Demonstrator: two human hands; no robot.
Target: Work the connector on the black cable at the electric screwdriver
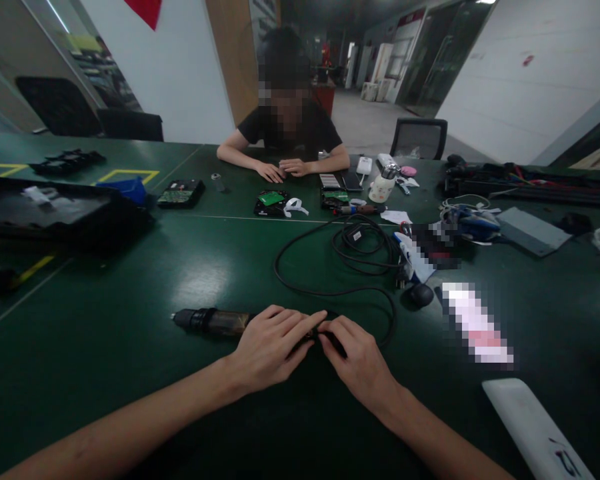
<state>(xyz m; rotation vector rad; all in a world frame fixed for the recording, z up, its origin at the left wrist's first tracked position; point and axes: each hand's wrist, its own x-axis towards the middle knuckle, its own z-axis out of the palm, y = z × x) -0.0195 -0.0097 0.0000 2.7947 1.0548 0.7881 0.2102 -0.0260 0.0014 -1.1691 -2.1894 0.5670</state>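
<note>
Stretching out beneath both your hands, the green surface (130, 280) carries everything. Far beyond your hands a person (285, 133) sits with arms resting on it. The cable (330, 290) loops just past your right hand (357, 360). The tool (215, 321) lies flat, its dark tip sticking out left of your left hand (273, 343), which grips its rear end. Your right hand pinches the cable where it joins the tool, fingertips touching the left's.
</note>
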